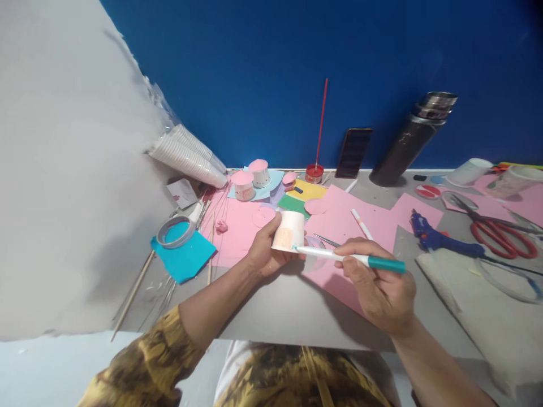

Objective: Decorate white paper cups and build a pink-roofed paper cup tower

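Observation:
My left hand (pixel 263 249) is wrapped round a small white paper cup (pixel 289 230), held on its side just above the table. My right hand (pixel 375 282) grips a white marker with a teal cap end (pixel 352 258). The marker's tip touches the lower side of the cup. Pink paper sheets (pixel 339 217) lie under and behind both hands.
A stack of white cups (pixel 186 154) lies at the left. Two pink-topped cups (pixel 252 180), a tape roll (pixel 173 232) on blue paper, a blue glue gun (pixel 436 237), red scissors (pixel 500 232), a dark flask (pixel 413 138), a phone (pixel 353 151) and a red paint pot (pixel 314 172) surround the work.

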